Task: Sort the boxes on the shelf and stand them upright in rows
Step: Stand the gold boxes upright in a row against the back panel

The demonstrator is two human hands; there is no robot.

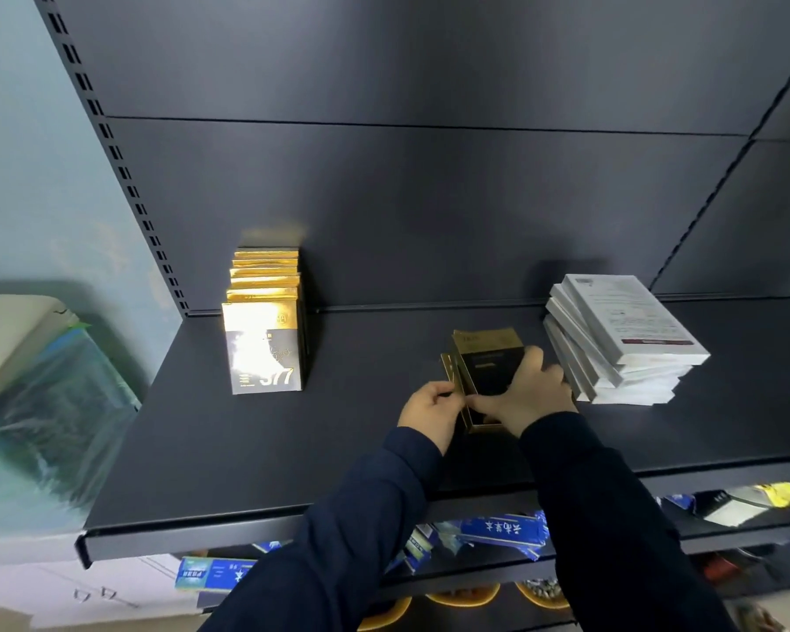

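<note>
On the dark shelf (247,449) a row of gold-and-black boxes (264,321) stands upright at the back left. In the middle, a small group of black boxes with gold edges (486,362) lies tilted. My right hand (527,394) grips the top black box from the right side, thumb at its near end. My left hand (432,410) pinches the gold edge of a box at the left of that group. A leaning stack of flat white boxes (621,339) lies at the right, just beside my right hand.
The shelf's dark back panel (429,198) rises behind. Below the front edge, a lower shelf holds blue packets (498,531) and orange-rimmed items (466,597). A plastic-wrapped bundle (42,403) sits off the shelf's left end.
</note>
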